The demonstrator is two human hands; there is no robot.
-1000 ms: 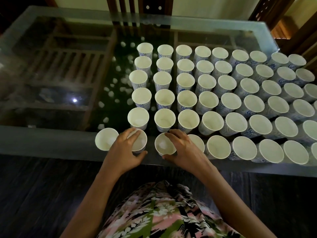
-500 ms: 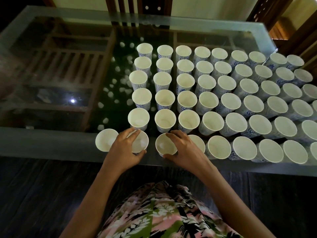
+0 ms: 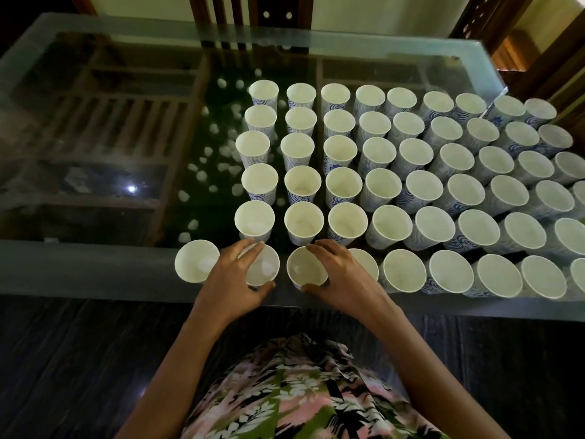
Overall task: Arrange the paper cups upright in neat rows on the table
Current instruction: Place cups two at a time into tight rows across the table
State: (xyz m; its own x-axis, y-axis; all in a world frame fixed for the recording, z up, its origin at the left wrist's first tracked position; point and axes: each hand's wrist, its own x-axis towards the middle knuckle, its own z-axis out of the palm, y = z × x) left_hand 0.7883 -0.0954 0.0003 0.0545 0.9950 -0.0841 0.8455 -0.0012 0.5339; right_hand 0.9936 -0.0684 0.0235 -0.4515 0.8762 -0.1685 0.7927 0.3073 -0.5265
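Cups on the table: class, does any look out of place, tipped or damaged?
One: the near row's leftmost cup sits left of every column, with none behind it. None looks tipped or damaged.

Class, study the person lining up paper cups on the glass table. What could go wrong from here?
1. The front row stands near the table edge; the left hand on the second cup or the right hand on the third cup could nudge one off.
2. The right hand partly covers the fourth cup; lifting away may topple it into close neighbours.
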